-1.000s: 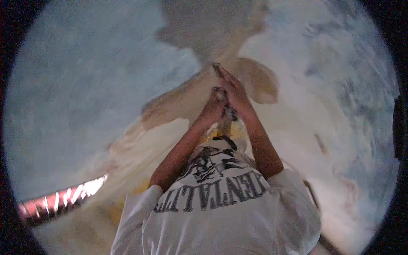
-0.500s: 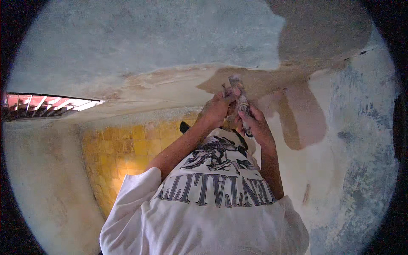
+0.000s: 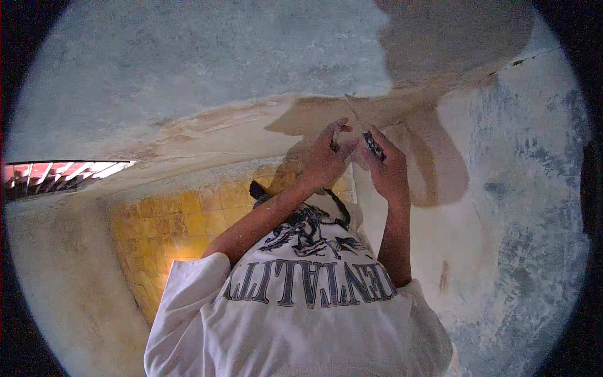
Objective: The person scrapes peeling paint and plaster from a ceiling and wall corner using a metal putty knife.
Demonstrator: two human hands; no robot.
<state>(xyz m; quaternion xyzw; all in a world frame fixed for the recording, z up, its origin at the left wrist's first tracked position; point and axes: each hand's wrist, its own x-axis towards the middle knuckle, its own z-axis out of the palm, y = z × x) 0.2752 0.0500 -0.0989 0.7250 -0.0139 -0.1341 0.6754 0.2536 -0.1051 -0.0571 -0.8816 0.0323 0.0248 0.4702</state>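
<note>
My right hand (image 3: 387, 168) is closed round the dark, pale-flecked handle of a putty knife (image 3: 374, 146). Its thin blade points up and left, seen nearly edge-on. Just left of it, my left hand (image 3: 328, 154) is raised with fingers bent and thumb apart. Nothing shows between those fingers, and a small gap separates them from the handle. Both hands are in front of my chest, below a bare, smeared strip of plaster (image 3: 220, 122).
A blue-grey mottled surface (image 3: 207, 56) spans the top. Yellow tiles (image 3: 188, 220) lie beyond my left arm. A barred opening (image 3: 63, 176) is at far left. A patchy white and blue wall (image 3: 521, 251) rises at right. Shadows of my head and arms fall across the plaster.
The putty knife has turned from showing its broad side to nearly edge-on. My left hand has come off it and moved slightly down. The whole view has shifted a little.
</note>
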